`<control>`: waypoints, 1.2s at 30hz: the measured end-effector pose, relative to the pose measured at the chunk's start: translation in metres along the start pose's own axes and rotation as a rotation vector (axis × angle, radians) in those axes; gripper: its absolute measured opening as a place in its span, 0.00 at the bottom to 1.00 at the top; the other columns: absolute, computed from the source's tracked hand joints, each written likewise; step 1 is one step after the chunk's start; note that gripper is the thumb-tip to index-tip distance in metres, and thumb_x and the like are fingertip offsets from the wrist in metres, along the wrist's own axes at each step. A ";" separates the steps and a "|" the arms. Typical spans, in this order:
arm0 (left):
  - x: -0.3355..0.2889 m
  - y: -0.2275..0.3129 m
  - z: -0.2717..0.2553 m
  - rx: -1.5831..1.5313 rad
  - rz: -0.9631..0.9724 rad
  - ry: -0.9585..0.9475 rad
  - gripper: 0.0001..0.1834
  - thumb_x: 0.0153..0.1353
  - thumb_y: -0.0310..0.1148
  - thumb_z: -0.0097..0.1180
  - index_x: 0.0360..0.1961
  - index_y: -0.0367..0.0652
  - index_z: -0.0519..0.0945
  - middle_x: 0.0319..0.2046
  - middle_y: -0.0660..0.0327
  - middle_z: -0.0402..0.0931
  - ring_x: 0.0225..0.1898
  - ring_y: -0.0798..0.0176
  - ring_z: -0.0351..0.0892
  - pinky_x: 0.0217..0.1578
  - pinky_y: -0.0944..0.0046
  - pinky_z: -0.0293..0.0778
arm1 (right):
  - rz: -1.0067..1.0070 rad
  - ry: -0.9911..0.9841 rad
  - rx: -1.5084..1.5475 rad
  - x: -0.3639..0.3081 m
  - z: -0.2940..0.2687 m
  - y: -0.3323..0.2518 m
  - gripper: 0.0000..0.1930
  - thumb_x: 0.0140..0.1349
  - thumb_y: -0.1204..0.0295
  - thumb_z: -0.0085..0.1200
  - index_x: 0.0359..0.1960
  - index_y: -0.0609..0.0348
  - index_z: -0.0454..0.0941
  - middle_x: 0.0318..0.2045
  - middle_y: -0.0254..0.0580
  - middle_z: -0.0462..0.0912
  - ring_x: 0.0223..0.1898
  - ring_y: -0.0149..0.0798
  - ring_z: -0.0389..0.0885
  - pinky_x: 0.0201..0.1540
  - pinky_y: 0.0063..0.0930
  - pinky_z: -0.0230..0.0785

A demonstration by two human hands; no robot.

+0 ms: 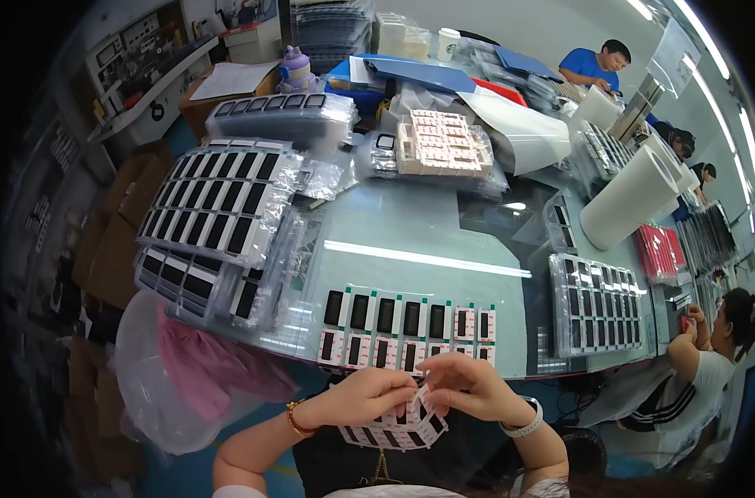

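A white sheet of red-printed frame stickers with dark rectangular windows hangs over the table's near edge, in front of my body. My left hand is closed on its upper edge, fingers bent over it. At the sheet's upper right corner, my right hand has thumb and fingers drawn together on it; the fingertips partly hide what they pinch. Just beyond both hands lie two rows of small dark display panels with green tabs. The near row and the far row's right end carry white, red-printed frames; my right hand covers part of that row.
Stacked clear trays of dark panels fill the left; another tray stack stands right. A pile of sticker sheets sits at the back. A white roll stands back right. A pink cloth hangs at left. A co-worker sits right.
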State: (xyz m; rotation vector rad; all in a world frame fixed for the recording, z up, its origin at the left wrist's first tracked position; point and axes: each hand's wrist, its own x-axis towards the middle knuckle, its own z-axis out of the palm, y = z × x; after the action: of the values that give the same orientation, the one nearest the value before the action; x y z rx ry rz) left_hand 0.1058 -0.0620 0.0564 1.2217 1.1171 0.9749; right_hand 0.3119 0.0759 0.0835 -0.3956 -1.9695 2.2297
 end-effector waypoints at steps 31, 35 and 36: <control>0.037 -0.010 0.042 0.930 0.025 0.417 0.17 0.66 0.37 0.62 0.55 0.46 0.83 0.17 0.61 0.78 0.16 0.58 0.79 0.17 0.59 0.70 | -0.061 0.487 -0.431 0.051 -0.095 0.046 0.05 0.60 0.75 0.67 0.37 0.60 0.87 0.30 0.36 0.82 0.33 0.33 0.78 0.39 0.26 0.69; 0.045 -0.016 0.039 1.059 -0.008 0.394 0.23 0.66 0.37 0.62 0.62 0.46 0.80 0.14 0.65 0.73 0.13 0.61 0.74 0.16 0.60 0.67 | -0.113 0.424 -0.550 0.051 -0.098 0.049 0.03 0.62 0.77 0.65 0.36 0.62 0.85 0.31 0.34 0.81 0.30 0.26 0.76 0.34 0.23 0.68; 0.046 -0.016 0.038 1.069 -0.011 0.395 0.24 0.66 0.37 0.62 0.63 0.46 0.79 0.13 0.66 0.73 0.13 0.62 0.74 0.16 0.60 0.66 | -0.118 0.413 -0.572 0.051 -0.098 0.048 0.03 0.61 0.77 0.65 0.35 0.61 0.86 0.31 0.34 0.81 0.29 0.27 0.75 0.34 0.23 0.67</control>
State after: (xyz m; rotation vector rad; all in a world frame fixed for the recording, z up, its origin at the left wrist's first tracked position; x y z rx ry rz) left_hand 0.1523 -0.0267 0.0356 1.8819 2.0944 0.5905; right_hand 0.2948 0.1770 0.0201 -0.7111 -2.2710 1.3394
